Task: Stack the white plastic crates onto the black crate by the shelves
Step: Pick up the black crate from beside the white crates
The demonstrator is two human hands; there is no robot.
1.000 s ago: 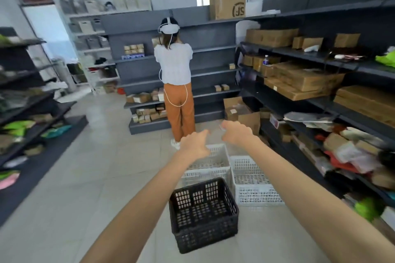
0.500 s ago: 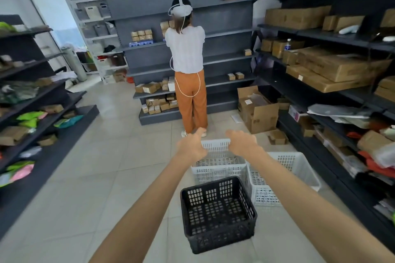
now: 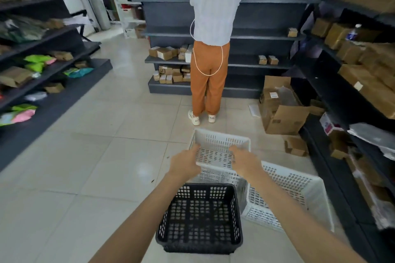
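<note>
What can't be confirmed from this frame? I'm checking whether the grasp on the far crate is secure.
Head view only:
- left hand and right hand: fingertips hidden behind the far white crate rim, so the grip is unclear.
- tilted white crate: its near corner is hidden by the right forearm.
- black crate: nothing seen inside; its underside is hidden.

One camera only, worn on the person's head, wide-angle, facing forward and tilted down along both outstretched arms. It sits close above the black crate [image 3: 199,218], which lies nearer the lens than the fingers. The left hand [image 3: 185,163] and right hand [image 3: 245,161] meet mid-frame at a white crate [image 3: 220,145]. Beyond the fingertips the view reaches the tiled floor [image 3: 102,156] and far shelves [image 3: 267,34], their straight lines bowed at the edges.
</note>
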